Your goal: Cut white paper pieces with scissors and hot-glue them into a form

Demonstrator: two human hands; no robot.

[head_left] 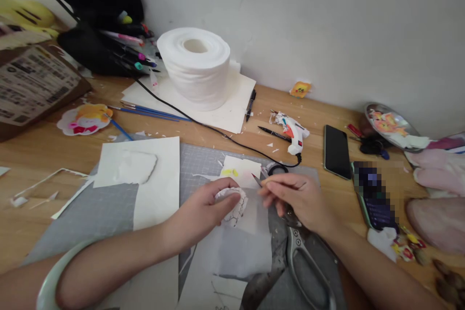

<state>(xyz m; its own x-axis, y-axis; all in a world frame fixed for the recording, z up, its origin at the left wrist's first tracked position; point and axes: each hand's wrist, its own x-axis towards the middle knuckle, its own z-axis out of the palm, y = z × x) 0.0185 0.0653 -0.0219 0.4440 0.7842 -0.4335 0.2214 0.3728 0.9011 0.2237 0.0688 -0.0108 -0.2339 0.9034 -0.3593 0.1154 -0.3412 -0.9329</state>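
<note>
Between its thumb and fingers, my left hand (218,198) grips a small rounded white piece (238,208) marked with dark, crack-like lines. Just to the right, my right hand (290,196) pinches a slim pointed tool (256,180). Only its dark tip shows, angled up and left, so I cannot tell whether it is a brush or a blade. The tip is apart from the white piece. Under both hands lie white paper sheets (240,252) and a grey cutting mat (203,160). Large metal-handled scissors (314,276) lie below my right hand, their blades partly hidden.
A large white tissue roll (198,77) stands on paper at the back. A black cord runs to a white glue gun (296,138). Two phones (336,150) and a metal bowl (387,126) of cutouts are right. A paint palette (85,118) and cardboard box (36,87) are left.
</note>
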